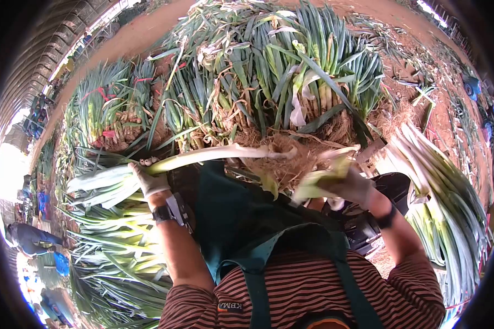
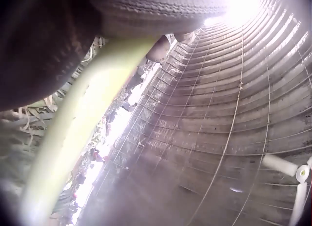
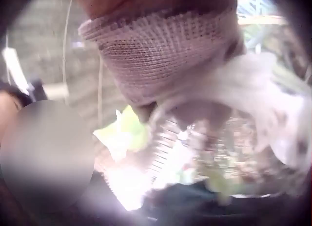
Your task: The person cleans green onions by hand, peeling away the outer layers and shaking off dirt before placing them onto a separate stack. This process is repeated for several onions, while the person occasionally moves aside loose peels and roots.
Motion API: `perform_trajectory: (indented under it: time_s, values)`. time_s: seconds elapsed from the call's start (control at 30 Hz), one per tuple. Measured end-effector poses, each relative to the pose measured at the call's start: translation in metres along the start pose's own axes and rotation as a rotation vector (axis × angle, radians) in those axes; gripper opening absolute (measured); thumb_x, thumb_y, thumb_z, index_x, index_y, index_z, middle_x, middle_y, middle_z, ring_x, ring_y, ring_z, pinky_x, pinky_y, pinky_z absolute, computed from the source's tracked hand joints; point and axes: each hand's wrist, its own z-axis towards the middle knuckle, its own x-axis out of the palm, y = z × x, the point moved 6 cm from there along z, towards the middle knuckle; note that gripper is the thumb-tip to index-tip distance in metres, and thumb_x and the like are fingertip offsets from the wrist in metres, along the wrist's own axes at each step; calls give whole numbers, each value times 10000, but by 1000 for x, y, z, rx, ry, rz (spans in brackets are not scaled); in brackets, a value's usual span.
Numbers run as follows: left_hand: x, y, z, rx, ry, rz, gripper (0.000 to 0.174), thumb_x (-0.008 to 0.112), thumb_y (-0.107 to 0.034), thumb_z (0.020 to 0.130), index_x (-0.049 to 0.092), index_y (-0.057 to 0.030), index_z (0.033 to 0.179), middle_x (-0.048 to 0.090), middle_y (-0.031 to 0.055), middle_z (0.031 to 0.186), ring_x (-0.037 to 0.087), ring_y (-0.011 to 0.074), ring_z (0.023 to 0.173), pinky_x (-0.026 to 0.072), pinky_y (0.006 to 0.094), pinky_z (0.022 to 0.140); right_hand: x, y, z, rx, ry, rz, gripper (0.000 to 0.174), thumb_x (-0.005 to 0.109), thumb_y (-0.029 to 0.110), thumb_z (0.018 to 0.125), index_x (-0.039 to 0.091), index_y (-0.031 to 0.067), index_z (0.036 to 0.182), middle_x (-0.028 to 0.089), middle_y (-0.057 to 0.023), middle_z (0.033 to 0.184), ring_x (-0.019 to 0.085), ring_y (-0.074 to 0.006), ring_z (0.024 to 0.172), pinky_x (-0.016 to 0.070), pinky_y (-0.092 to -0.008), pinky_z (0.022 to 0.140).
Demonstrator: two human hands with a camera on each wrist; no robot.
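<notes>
My gloved left hand [image 1: 150, 182] grips a large green onion [image 1: 203, 159] around its leafy part. The pale stalk points right across the front of the apron, and the green leaves fan out to the left. Close up in the left wrist view, the same stalk [image 2: 80, 116] runs down from under the glove. My gloved right hand [image 1: 352, 187], blurred, holds loose yellow-green outer leaves [image 1: 315, 185] beyond the onion's root end. In the right wrist view, a whitish peel strip [image 3: 234, 87] hangs beside the knit glove [image 3: 168, 53].
Upright bundles of green onions [image 1: 269, 71] stand in front, with dry roots [image 1: 291, 164] below them. Red-tied bundles [image 1: 107, 104] stand at the back left. Heaps of onions lie left [image 1: 121, 247] and right [image 1: 444, 208]. Another person [image 1: 33, 239] is at far left.
</notes>
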Motion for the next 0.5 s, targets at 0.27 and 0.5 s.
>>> perform_trajectory:
  time_s: [0.27, 0.5]
  values:
    - [26, -3, -103, -122, 134, 182, 399, 618, -295, 941, 584, -4, 1211, 645, 112, 1128, 613, 229, 1037, 472, 395, 997, 22, 111, 33, -344, 1, -747, 425, 559, 469, 883, 658, 59, 931, 694, -132, 857, 676, -315, 845, 534, -412, 710]
    - [54, 2, -151, -11, 185, 502, 406, 591, -46, 903, 483, 50, 1283, 603, 118, 1145, 588, 180, 1034, 453, 282, 945, 90, 178, 82, -906, -353, -573, 339, 749, 301, 762, 654, 62, 983, 623, -64, 850, 650, -236, 678, 529, -340, 604]
